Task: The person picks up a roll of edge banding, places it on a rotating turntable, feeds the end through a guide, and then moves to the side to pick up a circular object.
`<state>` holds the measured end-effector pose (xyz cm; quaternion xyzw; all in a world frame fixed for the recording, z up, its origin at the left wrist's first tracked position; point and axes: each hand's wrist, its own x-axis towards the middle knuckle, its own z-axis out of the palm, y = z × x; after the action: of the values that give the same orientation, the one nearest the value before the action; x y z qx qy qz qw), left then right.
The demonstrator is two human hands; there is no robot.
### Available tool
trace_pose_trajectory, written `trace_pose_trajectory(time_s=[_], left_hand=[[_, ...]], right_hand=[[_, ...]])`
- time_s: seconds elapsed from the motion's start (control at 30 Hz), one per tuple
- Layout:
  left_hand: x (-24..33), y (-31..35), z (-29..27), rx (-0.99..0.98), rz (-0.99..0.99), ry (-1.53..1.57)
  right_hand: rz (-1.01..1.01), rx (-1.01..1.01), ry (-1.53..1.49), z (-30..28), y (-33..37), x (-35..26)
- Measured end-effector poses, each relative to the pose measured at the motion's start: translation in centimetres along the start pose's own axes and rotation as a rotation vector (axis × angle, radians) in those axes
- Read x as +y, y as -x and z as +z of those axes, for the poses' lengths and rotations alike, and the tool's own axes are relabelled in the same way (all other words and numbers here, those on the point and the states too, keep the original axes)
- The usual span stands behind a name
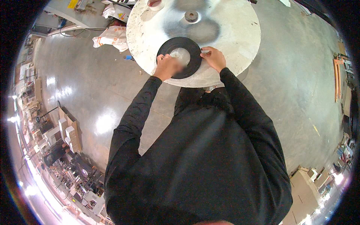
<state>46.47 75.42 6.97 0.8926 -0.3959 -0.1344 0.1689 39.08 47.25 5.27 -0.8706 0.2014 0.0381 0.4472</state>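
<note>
With left hand [167, 68], right hand [215, 59] at ring [195, 57], upper centre; can't tell grip. Laid flat on bench [240, 41], unlifted.

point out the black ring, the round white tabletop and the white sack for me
Black ring [195, 60]: head view, right side of its band
Round white tabletop [239, 42]: head view, bare right part
White sack [114, 38]: head view, middle of its crumpled side
</note>
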Motion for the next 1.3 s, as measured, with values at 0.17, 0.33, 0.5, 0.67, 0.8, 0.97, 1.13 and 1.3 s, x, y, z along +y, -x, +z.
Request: trace_pose_trajectory(time_s=[0.17,0.33,0.5,0.67,0.8,0.97,1.13,1.3], left_hand=[[4.8,-2.4,2.0,0.373,-0.511,0.405],[9.3,-6.7,6.7,0.704,-0.575,0.293],[7.5,-5.7,5.3,0.297,-0.298,0.356],[4.7,-4.0,2.6,-0.015,-0.049,0.078],[0.6,-2.2,-1.0,-0.042,0.187,-0.05],[1.1,-1.6,-1.1,0.13,0.167,-0.266],[7.7,-4.8,2.8,0.387,-0.477,0.205],[10.8,-7.1,6.8,0.653,-0.554,0.316]], right_hand=[[0.031,-0.008,-0.04,0.6,2.0,-0.4],[0.005,0.055,-0.062,1.3,1.6,0.9],[0.164,-0.157,0.106,-0.9,1.6,2.8],[0.205,-0.172,-0.133,-2.2,1.1,2.4],[0.157,-0.166,-0.064,-3.3,-1.5,2.2],[0.047,-0.072,-0.1,-3.3,-2.6,1.5],[0.091,-0.081,-0.187,-1.8,-0.2,1.6],[0.117,-0.101,-0.148,0.3,1.8,2.4]])
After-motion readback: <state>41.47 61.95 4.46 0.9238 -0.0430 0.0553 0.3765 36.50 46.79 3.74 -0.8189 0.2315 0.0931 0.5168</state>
